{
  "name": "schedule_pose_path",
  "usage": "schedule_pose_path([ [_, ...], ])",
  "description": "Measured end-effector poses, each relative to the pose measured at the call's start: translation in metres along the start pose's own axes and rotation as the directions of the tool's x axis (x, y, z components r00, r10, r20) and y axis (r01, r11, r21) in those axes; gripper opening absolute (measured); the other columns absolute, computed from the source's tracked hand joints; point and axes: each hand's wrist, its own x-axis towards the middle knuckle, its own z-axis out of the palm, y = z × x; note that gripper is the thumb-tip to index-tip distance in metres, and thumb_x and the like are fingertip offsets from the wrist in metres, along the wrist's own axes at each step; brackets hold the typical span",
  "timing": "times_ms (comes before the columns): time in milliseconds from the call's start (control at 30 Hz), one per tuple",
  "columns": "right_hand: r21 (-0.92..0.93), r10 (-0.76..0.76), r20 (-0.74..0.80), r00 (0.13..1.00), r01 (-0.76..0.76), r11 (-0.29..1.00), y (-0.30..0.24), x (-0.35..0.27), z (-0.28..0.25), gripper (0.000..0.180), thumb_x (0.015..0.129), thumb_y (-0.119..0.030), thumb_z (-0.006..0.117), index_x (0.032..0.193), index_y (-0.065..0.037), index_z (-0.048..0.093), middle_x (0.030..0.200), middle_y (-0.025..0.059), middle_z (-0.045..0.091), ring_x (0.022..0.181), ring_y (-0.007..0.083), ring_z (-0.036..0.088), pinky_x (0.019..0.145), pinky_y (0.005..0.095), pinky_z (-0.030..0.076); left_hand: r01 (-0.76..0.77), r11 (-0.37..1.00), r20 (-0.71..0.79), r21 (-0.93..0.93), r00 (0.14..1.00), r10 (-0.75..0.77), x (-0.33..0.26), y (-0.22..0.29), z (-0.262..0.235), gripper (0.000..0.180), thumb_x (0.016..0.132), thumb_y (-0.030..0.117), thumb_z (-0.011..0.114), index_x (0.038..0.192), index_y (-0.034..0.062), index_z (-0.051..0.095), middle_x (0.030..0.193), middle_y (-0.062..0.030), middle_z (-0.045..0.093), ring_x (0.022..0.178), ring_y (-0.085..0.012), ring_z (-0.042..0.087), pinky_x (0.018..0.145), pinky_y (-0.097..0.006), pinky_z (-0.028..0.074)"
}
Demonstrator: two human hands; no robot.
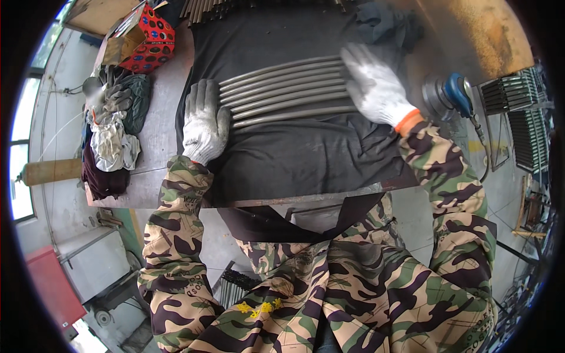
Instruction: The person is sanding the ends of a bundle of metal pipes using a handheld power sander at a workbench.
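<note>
both hands lie flat and open, gripping nothing: the left hand (205, 122), in a grey knit glove, presses its fingers against the left ends of a row of curved metal rods (288, 89), while the right hand (373, 85), in a white glove with an orange cuff, rests palm-down over the right ends of the same rods. the rods lie side by side, touching, in the upper middle of the frame on a dark cloth (306, 153) spread over a metal workbench (154, 135). just right of the right hand sits a blue sander (448, 95) with its hose trailing down. at the upper left are a red spotted box (147, 40), spare gloves (115, 97) and bundled rags (112, 150).
</note>
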Motion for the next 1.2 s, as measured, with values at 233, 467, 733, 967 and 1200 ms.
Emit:
schedule_pose_path([
  [233, -0.266, 0.024, -0.059, 0.998, -0.039, 0.963, 0.071, -0.043, -0.026, 0.064, 0.091, -0.022, 0.068, 0.150, -0.001, 0.054, 0.153, 0.0202, 0.055, 0.143, 0.0431, 0.050, 0.120, 0.0527, 0.041, -0.011, 1.000, -0.102, 0.018, 0.995, 0.013, 0.001, 0.005, -0.006, 0.065, 0.094, 0.022, 0.065, 0.149, -0.0074, 0.047, 0.150, -0.0278, 0.050, 0.140, -0.0486, 0.046, 0.121, -0.057, 0.034],
  [467, 0.447, 0.333, -0.106, 0.937, -0.254, 0.857, 0.083, -0.038, -0.026, 0.052, 0.089, -0.012, 0.076, 0.141, -0.011, 0.069, 0.150, 0.0151, 0.063, 0.144, 0.0382, 0.054, 0.122, 0.0501, 0.041, 0.081, 0.995, 0.038, -0.052, 0.996, -0.079, 0.001, 0.012, -0.020, 0.072, 0.097, 0.029, 0.065, 0.155, -0.0070, 0.044, 0.162, -0.0328, 0.042, 0.151, -0.0545, 0.037, 0.126, -0.060, 0.030],
  [733, 0.253, -0.118, 0.161, 0.980, 0.074, 0.965, 0.008, 0.003, -0.065, 0.082, 0.067, -0.025, 0.092, 0.140, -0.004, 0.064, 0.147, 0.0231, 0.060, 0.142, 0.0427, 0.054, 0.120, 0.0501, 0.044, 0.081, 0.996, 0.244, -0.022, 0.967, -0.073, 0.015, 0.028, -0.039, 0.107, 0.084, 0.051, 0.080, 0.162, -0.0059, 0.035, 0.167, -0.0336, 0.034, 0.158, -0.0534, 0.028, 0.130, -0.059, 0.025],
  [967, 0.244, -0.073, 0.502, 0.862, -0.061, 0.968, 0.028, 0.029, -0.061, 0.083, 0.079, -0.028, 0.088, 0.152, -0.008, 0.056, 0.158, 0.0204, 0.055, 0.146, 0.0390, 0.052, 0.123, 0.0448, 0.042, 0.126, 0.990, 0.325, -0.064, 0.940, -0.099, 0.035, 0.025, -0.041, 0.116, 0.075, 0.047, 0.086, 0.164, -0.0040, 0.033, 0.169, -0.0322, 0.031, 0.159, -0.0514, 0.025, 0.131, -0.055, 0.027],
  [1200, 0.068, -0.056, 0.503, 0.863, 0.025, 0.997, 0.038, 0.033, -0.059, 0.097, 0.073, -0.038, 0.091, 0.156, -0.008, 0.051, 0.157, 0.0210, 0.054, 0.144, 0.0404, 0.052, 0.122, 0.0455, 0.043, 0.120, 0.991, 0.361, -0.056, 0.928, -0.092, 0.037, 0.008, -0.037, 0.118, 0.070, 0.044, 0.090, 0.165, -0.0011, 0.036, 0.170, -0.0290, 0.034, 0.161, -0.0455, 0.028, 0.131, -0.051, 0.030],
])
